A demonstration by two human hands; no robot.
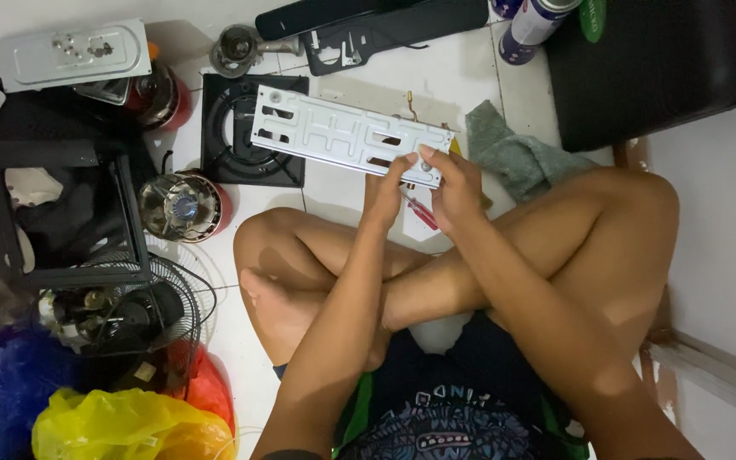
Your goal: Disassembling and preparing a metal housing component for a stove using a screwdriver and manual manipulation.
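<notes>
I sit cross-legged on a white tiled floor. Both hands hold a long silver metal plate (334,135) with slots and holes by its right end, over my knees. My left hand (388,189) grips the plate's lower edge from below. My right hand (451,187) pinches the same end from the right, thumb on top. A red-handled screwdriver (423,213) lies between the two hands, just under them; I cannot tell whether a hand holds it.
A black square frame with a ring (244,136) lies under the plate's left end. Left: another metal plate (70,53), motors (182,206), a fan grille (129,311), coloured plastic bags (121,422). A grey-green rag (513,153), spray cans (531,25) and a black case (658,60) are to the right.
</notes>
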